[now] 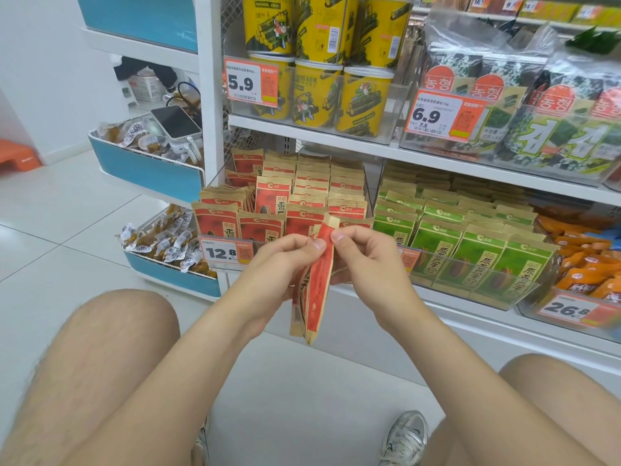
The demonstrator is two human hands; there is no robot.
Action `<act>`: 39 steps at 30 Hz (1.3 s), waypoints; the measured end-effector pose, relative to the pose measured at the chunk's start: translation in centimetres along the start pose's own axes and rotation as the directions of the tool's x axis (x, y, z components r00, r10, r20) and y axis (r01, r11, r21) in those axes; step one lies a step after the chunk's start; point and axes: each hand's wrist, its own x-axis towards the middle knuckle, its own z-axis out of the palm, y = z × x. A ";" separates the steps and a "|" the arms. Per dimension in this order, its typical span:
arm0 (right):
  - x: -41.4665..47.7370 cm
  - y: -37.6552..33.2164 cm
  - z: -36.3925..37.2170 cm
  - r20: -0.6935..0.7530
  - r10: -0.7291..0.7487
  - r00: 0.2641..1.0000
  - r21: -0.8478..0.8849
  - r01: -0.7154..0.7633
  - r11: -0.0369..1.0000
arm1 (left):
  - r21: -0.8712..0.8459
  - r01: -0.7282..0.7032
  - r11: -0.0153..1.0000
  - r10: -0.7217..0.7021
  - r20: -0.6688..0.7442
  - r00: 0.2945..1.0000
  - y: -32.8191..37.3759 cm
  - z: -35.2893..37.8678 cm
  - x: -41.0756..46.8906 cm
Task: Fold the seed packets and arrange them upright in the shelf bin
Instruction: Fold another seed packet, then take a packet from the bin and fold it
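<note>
- Seed packet [317,290] hangs dead centre of the frame, edge-on to the camera, long axis near vertical, bottom end pointing at the floor.
- Left hand [282,264] and right hand [366,260] both pinch its top end, thumbs facing each other.
- Shelf bin [255,244] sits right behind and above the hands, so I'd guess a short lift up and forward, neither hand clearly nearer.

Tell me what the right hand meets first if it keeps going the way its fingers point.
The right hand pinches the red seed packet, so that comes first; likely next, the left hand just beyond it.
</note>
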 end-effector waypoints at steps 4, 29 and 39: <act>-0.1 -0.2 0.0 0.014 -0.001 1.000 0.012 0.001 1.000 | -0.041 0.023 0.999 -0.022 0.024 0.999 0.0 0.1 -0.1; 0.1 0.6 0.4 -0.027 -0.156 0.987 -0.056 0.154 0.986 | 0.711 -0.257 0.655 0.545 -0.209 0.812 -0.5 0.1 -0.8; -0.2 0.6 0.3 0.063 -0.291 0.955 -0.176 0.298 0.938 | 0.354 -0.148 0.924 0.262 -0.301 0.917 0.1 0.0 -0.5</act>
